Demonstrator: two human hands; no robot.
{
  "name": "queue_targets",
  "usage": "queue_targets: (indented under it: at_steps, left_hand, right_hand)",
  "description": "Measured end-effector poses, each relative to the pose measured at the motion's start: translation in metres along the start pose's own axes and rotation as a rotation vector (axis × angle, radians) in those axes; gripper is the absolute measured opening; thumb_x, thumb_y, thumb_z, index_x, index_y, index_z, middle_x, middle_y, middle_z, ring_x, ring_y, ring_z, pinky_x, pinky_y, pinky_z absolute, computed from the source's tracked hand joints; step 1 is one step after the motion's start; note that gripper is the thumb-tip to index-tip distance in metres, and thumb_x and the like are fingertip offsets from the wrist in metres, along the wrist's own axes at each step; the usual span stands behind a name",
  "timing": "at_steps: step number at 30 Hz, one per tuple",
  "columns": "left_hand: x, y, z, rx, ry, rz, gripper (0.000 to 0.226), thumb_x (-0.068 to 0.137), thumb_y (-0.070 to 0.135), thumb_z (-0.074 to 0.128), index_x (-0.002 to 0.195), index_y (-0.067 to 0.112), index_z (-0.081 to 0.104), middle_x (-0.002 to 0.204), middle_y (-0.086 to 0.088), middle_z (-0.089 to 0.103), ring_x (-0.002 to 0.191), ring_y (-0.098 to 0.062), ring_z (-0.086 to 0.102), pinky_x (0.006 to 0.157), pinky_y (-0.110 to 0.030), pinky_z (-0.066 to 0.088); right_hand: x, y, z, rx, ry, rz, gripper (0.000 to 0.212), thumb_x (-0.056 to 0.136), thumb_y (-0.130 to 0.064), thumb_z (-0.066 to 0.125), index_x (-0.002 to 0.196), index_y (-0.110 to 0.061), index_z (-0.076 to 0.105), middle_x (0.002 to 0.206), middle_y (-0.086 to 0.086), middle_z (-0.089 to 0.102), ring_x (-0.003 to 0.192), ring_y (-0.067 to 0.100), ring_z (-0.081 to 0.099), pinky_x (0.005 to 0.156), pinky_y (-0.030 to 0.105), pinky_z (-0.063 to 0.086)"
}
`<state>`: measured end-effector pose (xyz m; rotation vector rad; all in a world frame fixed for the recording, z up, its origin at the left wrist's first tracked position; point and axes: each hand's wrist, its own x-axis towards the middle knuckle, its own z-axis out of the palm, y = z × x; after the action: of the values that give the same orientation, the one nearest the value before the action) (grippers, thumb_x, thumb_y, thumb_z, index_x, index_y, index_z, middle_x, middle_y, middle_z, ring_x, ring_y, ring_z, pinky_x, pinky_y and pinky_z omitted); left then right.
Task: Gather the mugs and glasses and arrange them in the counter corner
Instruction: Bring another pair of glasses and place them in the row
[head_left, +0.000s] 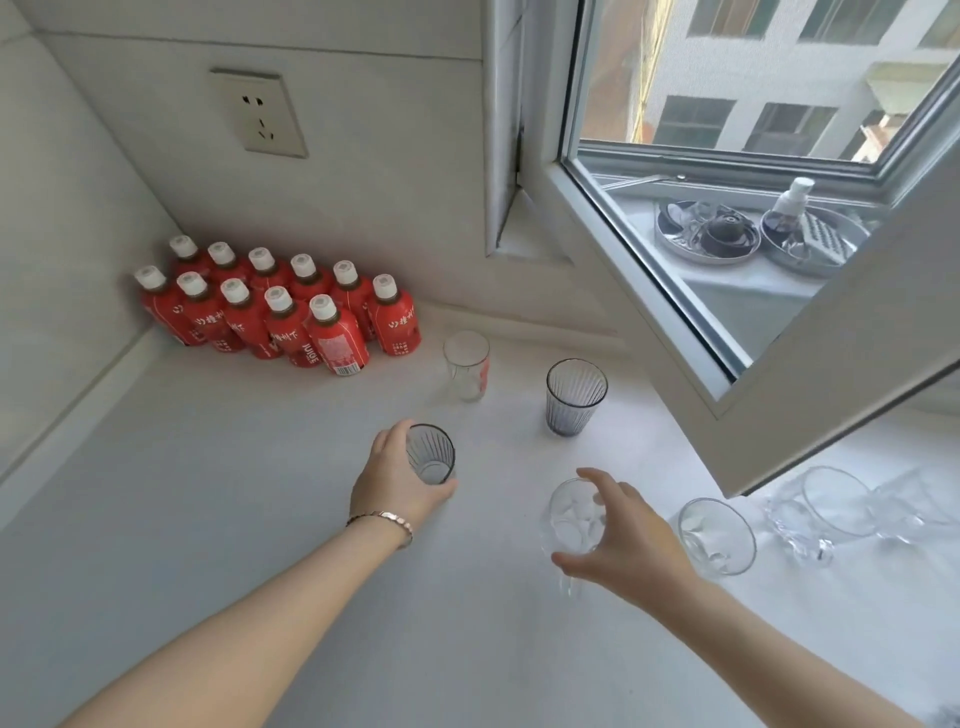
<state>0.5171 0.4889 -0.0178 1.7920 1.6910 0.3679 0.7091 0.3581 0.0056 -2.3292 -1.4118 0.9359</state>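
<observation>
A ribbed grey glass was gripped by the left hand, fingers wrapped round its side, at mid-counter. A clear glass was clasped from above by the right hand, thumb and fingers spread round its rim; whether it was lifted off the counter could not be told. The two hands were held apart, each with its own glass.

A second grey glass was set upright beyond the right hand, and a clear glass with red print was placed just left of it, nearer the corner. Another clear glass was seen just right of the right hand, with two clear mugs further right under the open window sash.

The corner itself was taken up by red juice bottles packed in two rows against the wall. Bare counter was left in front of the bottles and along the left wall. A socket was mounted above. The right side was crowded by the inward-swung sash.
</observation>
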Motion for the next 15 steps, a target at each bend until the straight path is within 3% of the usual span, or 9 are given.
queue_targets:
  at_steps: [4,7,10,15]
  left_hand:
    - [-0.067,-0.003,-0.013,-0.079,0.057,0.02,0.082,0.059,0.03,0.082,0.129,0.025,0.04,0.111,0.01,0.045,0.106,-0.015,0.056,0.085,-0.026,0.046]
    - [-0.131,-0.008,-0.023,-0.087,0.136,-0.002,0.079,0.058,0.03,0.083,0.125,0.028,0.041,0.111,0.013,0.046,0.103,-0.01,0.054,0.083,-0.022,0.042]
    - [-0.203,-0.017,-0.028,-0.116,0.247,-0.078,0.075,0.056,0.029,0.084,0.119,0.03,0.043,0.111,0.013,0.048,0.098,-0.01,0.053,0.081,-0.022,0.04]
    - [-0.319,-0.046,-0.039,-0.132,0.384,-0.267,0.077,0.054,0.028,0.085,0.119,0.03,0.044,0.115,0.008,0.052,0.102,-0.015,0.057,0.089,-0.028,0.047]
  right_hand:
    - [-0.023,0.004,-0.006,-0.033,-0.034,-0.094,0.088,0.063,-0.042,0.076,0.136,-0.037,0.027,0.12,-0.006,0.048,0.104,0.018,0.06,0.088,0.03,0.049]
    - [-0.05,0.005,-0.008,-0.087,-0.067,-0.202,0.084,0.063,-0.042,0.075,0.132,-0.036,0.028,0.119,-0.006,0.049,0.103,0.018,0.06,0.086,0.031,0.05]
    - [-0.079,0.005,-0.007,-0.163,-0.118,-0.345,0.084,0.063,-0.042,0.075,0.132,-0.036,0.029,0.123,-0.004,0.05,0.105,0.02,0.059,0.087,0.031,0.049]
    - [-0.135,-0.012,0.012,-0.288,-0.23,-0.575,0.085,0.064,-0.043,0.076,0.135,-0.036,0.03,0.127,-0.004,0.051,0.109,0.02,0.057,0.074,0.023,0.037]
